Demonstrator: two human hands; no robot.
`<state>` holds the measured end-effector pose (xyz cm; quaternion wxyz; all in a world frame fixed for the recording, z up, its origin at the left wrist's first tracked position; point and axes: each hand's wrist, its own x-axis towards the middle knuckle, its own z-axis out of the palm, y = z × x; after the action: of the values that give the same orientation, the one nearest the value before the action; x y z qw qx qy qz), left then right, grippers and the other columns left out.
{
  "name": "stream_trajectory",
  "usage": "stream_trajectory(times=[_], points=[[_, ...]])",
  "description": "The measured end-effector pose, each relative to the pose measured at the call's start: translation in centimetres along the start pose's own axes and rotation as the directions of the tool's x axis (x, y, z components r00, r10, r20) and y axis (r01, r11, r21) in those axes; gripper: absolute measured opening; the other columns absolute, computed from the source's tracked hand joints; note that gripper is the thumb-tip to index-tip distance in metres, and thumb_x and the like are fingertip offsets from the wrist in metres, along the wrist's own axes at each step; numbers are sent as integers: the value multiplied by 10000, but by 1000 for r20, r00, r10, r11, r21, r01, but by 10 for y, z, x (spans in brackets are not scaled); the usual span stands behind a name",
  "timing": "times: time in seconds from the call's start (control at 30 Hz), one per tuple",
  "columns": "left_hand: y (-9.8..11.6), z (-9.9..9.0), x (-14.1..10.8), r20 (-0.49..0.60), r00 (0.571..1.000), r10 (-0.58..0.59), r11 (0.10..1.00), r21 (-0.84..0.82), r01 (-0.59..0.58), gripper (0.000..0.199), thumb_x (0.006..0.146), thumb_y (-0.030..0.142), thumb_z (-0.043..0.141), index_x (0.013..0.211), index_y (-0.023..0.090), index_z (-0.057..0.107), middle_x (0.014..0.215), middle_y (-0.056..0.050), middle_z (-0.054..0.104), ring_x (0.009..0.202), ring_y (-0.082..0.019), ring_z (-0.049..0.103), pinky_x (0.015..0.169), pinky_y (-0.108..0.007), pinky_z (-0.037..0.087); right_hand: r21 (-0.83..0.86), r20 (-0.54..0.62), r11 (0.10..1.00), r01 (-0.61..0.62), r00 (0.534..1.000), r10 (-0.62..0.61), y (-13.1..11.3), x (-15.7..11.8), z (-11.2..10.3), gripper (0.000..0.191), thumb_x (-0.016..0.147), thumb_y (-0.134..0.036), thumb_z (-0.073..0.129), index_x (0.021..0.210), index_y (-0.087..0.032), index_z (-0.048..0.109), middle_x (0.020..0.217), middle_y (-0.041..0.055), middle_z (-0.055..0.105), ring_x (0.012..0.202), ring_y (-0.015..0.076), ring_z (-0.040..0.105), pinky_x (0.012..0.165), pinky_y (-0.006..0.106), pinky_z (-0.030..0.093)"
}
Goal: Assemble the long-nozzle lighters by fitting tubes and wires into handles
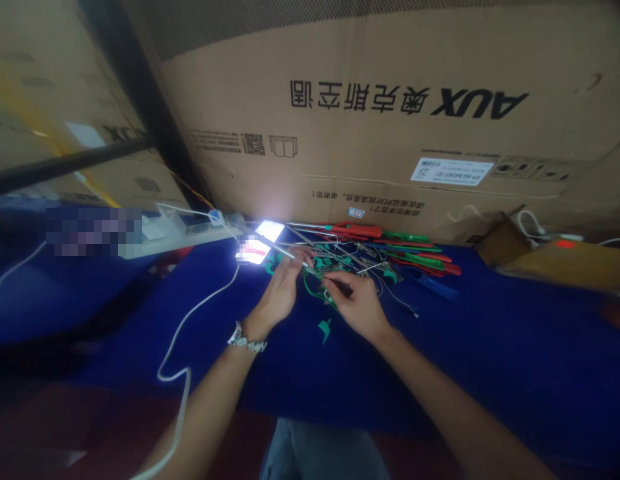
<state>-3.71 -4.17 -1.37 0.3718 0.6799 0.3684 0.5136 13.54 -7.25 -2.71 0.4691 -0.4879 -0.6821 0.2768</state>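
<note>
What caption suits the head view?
Left hand holding a metal tube, right hand beside it, before red and green handles.

Bright metal straight away: the rod (283, 249) catches the light, smooth and polished, and the bracelet (246, 338) glints in metal too. Over to plastic, where the red handle (357, 231) looks smooth, the green piece (325, 330) comes across duller, and the cable (210, 290) wears a smooth plastic skin. The blue cover (455, 360) looks like matt cloth! Matt cardboard for the carton (340, 157), flat paper for its label (453, 171), and matt cloth again on the trousers (325, 450).
</note>
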Motion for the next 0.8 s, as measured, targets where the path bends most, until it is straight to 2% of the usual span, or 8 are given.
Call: stream_trajectory(times=[0.07, 0.2, 0.37, 0.53, 0.67, 0.8], points=[[-2, 1, -1, 4, 1000, -7, 1000, 15, 7, 340, 1033, 398, 323, 842, 207, 528, 1114, -73, 603, 1104, -211, 533, 1034, -341, 374, -1, 7, 1000, 2, 1000, -2, -1, -1, 0, 175, 886, -269, 621, 952, -244, 781, 802, 13, 773, 656, 175, 705, 620, 288, 529], [-4, 2, -3, 0, 999, -51, 998, 43, 51, 345, 1039, 449, 308, 877, 211, 499, 1095, -70, 595, 1028, -200, 550, 969, -331, 407, -19, 9, 1000, 15, 1000, -15, -4, -2, 2, 168, 882, -268, 622, 947, -228, 771, 811, 18, 773, 673, 175, 706, 626, 288, 526], [-4, 1, -1, 9, 995, -101, 995, 22, 100, 354, 1014, 482, 393, 923, 193, 577, 966, -50, 620, 937, -195, 564, 901, -322, 425, -1, 8, 1000, 18, 1000, -18, -6, -3, 5, 161, 875, -267, 622, 931, -214, 763, 796, 21, 768, 669, 171, 700, 638, 286, 524], [-2, -2, 3, 5, 991, -130, 985, -112, 130, 359, 959, 492, 519, 815, 181, 627, 860, -44, 680, 864, -192, 606, 866, -313, 446, 48, -6, 999, -13, 1000, 13, -3, -1, 4, 165, 872, -286, 627, 917, -210, 767, 748, 16, 752, 592, 155, 665, 553, 266, 490], [-1, -3, 3, 45, 981, -190, 954, -225, 195, 344, 951, 471, 538, 910, 169, 698, 945, -66, 736, 832, -191, 645, 818, -318, 480, 96, -27, 995, -15, 999, 18, -1, -1, 4, 158, 866, -287, 637, 916, -216, 769, 753, 13, 750, 609, 157, 677, 551, 257, 496], [2, -6, 4, 56, 967, -249, 927, -274, 255, 370, 877, 499, 636, 940, 148, 732, 926, -88, 768, 818, -211, 690, 773, -321, 514, 83, -37, 997, -6, 999, 9, -2, -2, 2, 151, 865, -277, 636, 908, -219, 768, 734, 8, 747, 588, 156, 673, 552, 259, 506]])
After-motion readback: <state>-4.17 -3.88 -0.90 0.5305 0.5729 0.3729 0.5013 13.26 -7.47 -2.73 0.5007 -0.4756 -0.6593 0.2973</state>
